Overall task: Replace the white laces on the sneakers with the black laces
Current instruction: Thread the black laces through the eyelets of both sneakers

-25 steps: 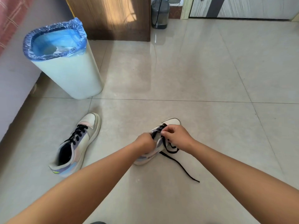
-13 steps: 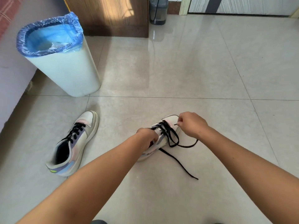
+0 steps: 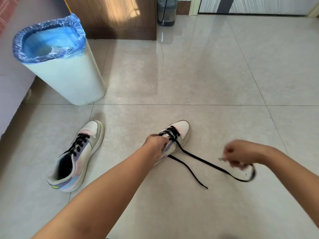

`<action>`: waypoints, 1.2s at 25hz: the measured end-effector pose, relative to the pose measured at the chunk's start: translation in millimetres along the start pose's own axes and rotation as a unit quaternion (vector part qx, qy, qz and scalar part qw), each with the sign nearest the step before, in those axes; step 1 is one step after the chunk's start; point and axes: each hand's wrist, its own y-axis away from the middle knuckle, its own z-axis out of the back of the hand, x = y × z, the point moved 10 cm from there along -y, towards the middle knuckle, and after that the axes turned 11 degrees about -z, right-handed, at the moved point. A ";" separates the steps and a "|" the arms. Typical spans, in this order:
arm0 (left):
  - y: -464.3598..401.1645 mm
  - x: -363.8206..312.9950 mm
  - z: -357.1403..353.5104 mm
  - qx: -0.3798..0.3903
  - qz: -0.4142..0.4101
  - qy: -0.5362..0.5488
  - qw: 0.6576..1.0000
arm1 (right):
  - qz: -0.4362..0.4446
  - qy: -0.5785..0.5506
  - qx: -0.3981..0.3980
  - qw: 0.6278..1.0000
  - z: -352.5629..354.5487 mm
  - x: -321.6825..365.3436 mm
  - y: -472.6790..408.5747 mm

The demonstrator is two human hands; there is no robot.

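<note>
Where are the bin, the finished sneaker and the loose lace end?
bin [image 3: 72, 80]: head view, front wall.
finished sneaker [image 3: 89, 125]: head view, toe cap.
loose lace end [image 3: 206, 187]: head view, tip lying on floor.

I am sitting on the floor of a home, in what looks like a bedroom or a lived-in room. Under me is a glossy floor of large beige ceramic tiles [image 3: 198, 69] with thin grout lines, shining with daylight. To my left stands a tall white plastic waste bin [image 3: 69, 80] lined with a crinkled blue plastic bag [image 3: 43, 42], and beside it the pale side of a bed or sofa [image 3: 10, 87] with a red checked cloth [image 3: 6, 11] on top. Ahead is a brown wood-grain cabinet panel [image 3: 114, 16], a small grey container with a black cord [image 3: 166, 11], and a striped door [image 3: 250, 5].
</note>
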 end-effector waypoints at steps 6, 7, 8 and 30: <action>9.7 -3.1 -8.8 0.036 -0.103 -0.092 0.990 | 0.170 -0.405 -0.125 0.890 1.2 98.4 2.9; 12.0 -3.9 -12.6 0.059 -0.117 -0.061 0.989 | 0.169 -0.409 -0.140 0.886 -5.2 103.0 2.0; 16.8 -3.8 -15.9 0.082 -0.117 -0.022 0.989 | 0.165 -0.415 -0.155 0.881 -9.1 104.1 1.3; 31.8 -13.6 -1.8 0.010 -0.100 0.176 0.979 | 0.217 -0.490 -0.242 0.809 -17.5 103.6 22.3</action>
